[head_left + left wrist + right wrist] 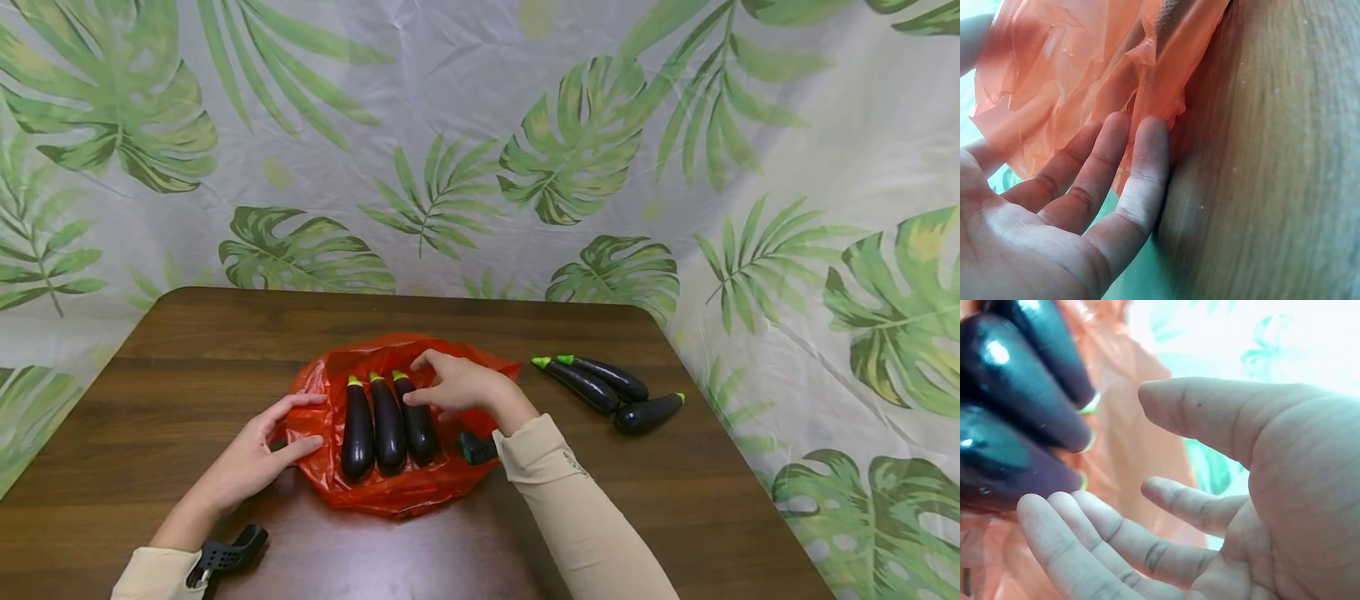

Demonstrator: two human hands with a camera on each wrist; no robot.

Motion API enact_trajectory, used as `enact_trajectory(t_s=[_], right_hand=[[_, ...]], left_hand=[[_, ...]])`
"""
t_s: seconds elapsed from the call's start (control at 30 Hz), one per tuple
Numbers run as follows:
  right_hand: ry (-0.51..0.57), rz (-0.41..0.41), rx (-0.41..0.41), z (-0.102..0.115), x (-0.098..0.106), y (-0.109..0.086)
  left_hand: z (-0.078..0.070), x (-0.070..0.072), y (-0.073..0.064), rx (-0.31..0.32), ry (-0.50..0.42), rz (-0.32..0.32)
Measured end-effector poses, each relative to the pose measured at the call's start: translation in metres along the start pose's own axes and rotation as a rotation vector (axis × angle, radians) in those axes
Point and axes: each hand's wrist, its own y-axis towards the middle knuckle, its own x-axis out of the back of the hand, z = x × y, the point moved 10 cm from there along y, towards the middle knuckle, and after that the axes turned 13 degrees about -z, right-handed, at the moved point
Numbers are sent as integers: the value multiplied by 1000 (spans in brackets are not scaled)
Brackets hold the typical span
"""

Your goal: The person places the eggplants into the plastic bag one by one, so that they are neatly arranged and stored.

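Observation:
Three dark purple eggplants (pixel 389 429) with green caps lie side by side on a spread red plastic bag (pixel 375 498). My left hand (pixel 251 454) is at the bag's left side. In the left wrist view, its loosely extended fingers (pixel 1150 150) touch the bag's thin, crumpled film (pixel 1054 75). Over the bag's right part hovers my right hand (pixel 465 387), thumb and fingers spread, beside the rightmost eggplant (pixel 420 427). The right wrist view shows nothing between that hand's thumb and fingers (pixel 1147 550), with eggplants (pixel 1022 381) just past the fingertips.
Three more eggplants (pixel 585 385) lie on the brown wooden table (pixel 600 517), right of the bag. A leaf-printed white cloth (pixel 465 100) hangs behind the table and along its sides. Dark devices (pixel 232 554) are strapped to both wrists.

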Motion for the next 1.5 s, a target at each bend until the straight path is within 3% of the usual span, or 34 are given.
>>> enact_trajectory(t_s=[0.37,0.83,1.13,1.5], right_hand=[[-3,-8,109,28,18,-19],[73,-69,227,37,52,-42],[180,-149,178,0,97,-54],[131,-246,89,-71,139,-56]], left_hand=[[2,0,0,-2,1,-1],[3,5,-5,-5,11,-16],[2,-3,0,-15,-12,-7],[1,-1,0,-16,-37,-10]])
